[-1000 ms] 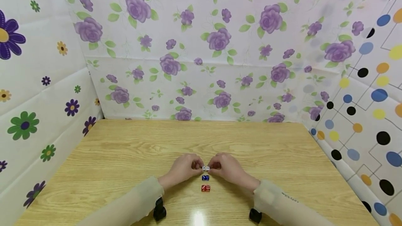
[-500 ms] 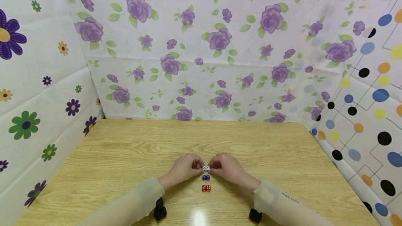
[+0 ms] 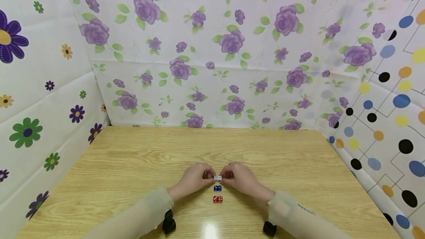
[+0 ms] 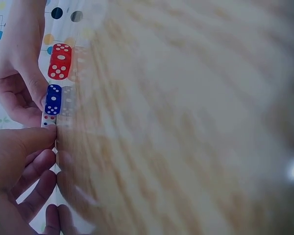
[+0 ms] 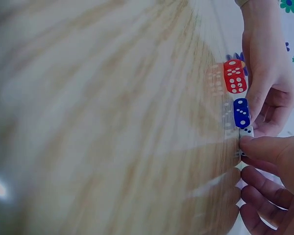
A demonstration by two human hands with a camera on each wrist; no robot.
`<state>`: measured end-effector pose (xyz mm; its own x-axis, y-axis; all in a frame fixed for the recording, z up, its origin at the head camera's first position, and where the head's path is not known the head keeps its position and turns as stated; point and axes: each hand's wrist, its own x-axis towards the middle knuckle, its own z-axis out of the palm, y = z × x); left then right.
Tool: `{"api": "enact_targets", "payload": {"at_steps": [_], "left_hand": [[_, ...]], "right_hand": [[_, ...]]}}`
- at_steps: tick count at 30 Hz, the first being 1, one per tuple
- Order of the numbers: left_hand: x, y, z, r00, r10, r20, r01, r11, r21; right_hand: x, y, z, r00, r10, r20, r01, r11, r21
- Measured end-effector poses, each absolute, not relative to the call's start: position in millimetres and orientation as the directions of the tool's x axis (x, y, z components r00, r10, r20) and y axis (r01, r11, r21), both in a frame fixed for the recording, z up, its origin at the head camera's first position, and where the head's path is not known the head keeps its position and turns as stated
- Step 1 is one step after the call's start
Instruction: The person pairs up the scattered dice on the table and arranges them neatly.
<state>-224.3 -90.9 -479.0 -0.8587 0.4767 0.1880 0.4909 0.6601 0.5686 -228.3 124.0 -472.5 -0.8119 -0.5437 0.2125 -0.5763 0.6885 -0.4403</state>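
Two white dice [image 3: 217, 177] lie side by side on the wooden table, between my hands. My left hand [image 3: 196, 177] pinches the left white die between thumb and index finger. From the other side, the thumb and index finger of my right hand [image 3: 241, 178] pinch the right one. In the left wrist view the white dice [image 4: 49, 120] are partly covered by the thumb and by a blue pair. Just nearer to me sit two blue dice [image 3: 217, 188], touching each other. Two red dice [image 3: 217, 199] form a third pair, nearest to me.
The wood-grain table [image 3: 139, 150] reaches back to a wall cloth [image 3: 212, 47] with purple roses. Patterned cloths also hang at the left and right. A black wrist device [image 3: 169, 224] hangs under the left sleeve, another black device [image 3: 270, 228] under the right.
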Motion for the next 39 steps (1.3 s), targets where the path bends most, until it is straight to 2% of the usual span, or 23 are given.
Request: {"api": "enact_targets", "payload": {"at_steps": [27, 39], "left_hand": [[-224.9, -89.5, -476.9, -0.865, 0.464, 0.190, 0.481, 0.661, 0.576], [-226.8, -91.9, -477.6, -0.857, 0.484, 0.177, 0.483, 0.636, 0.602]], "right_hand": [[-228.5, 123.1, -472.9, -0.820, -0.531, 0.212, -0.566, 0.698, -0.439], [-227.8, 123.3, -471.8, -0.831, -0.523, 0.190, -0.543, 0.687, -0.483]]}}
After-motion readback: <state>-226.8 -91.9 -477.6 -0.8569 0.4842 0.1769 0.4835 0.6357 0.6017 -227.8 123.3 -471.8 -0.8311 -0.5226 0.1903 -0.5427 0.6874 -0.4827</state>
